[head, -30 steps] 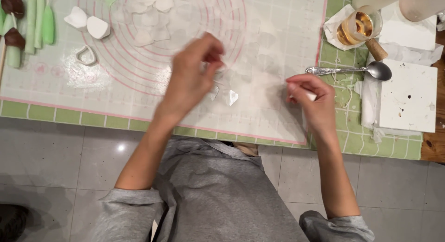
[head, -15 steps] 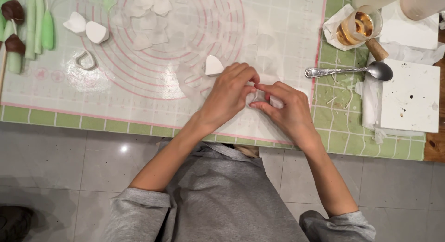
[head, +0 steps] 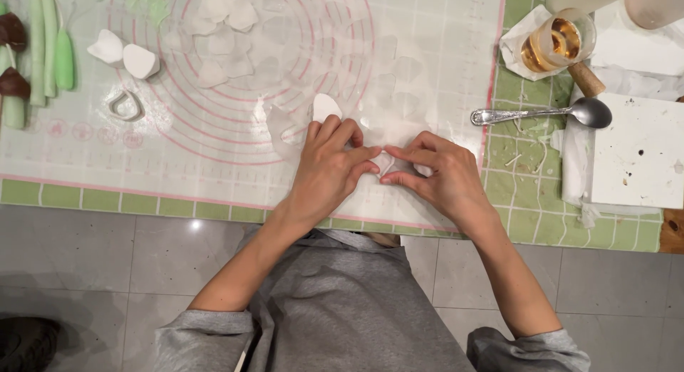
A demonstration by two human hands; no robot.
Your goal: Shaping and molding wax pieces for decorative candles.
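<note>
Both hands, left hand point(head: 329, 169) and right hand point(head: 443, 178), pinching small white petal piece point(head: 385, 162) at mat's point(head: 427, 73) 6 o'clock edge; thin it with light, even fingertip pressure.

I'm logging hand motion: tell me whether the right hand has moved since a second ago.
Yes. The right hand has moved left, away from the spoon, and now meets the left hand over the mat, pinching a small white piece.

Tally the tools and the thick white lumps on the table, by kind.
Spoon: 1
Metal petal cutter: 1
Thick white lumps, top left: 2
Glass of amber liquid: 1
Total: 5
Both hands pinch one thin white petal.
</note>
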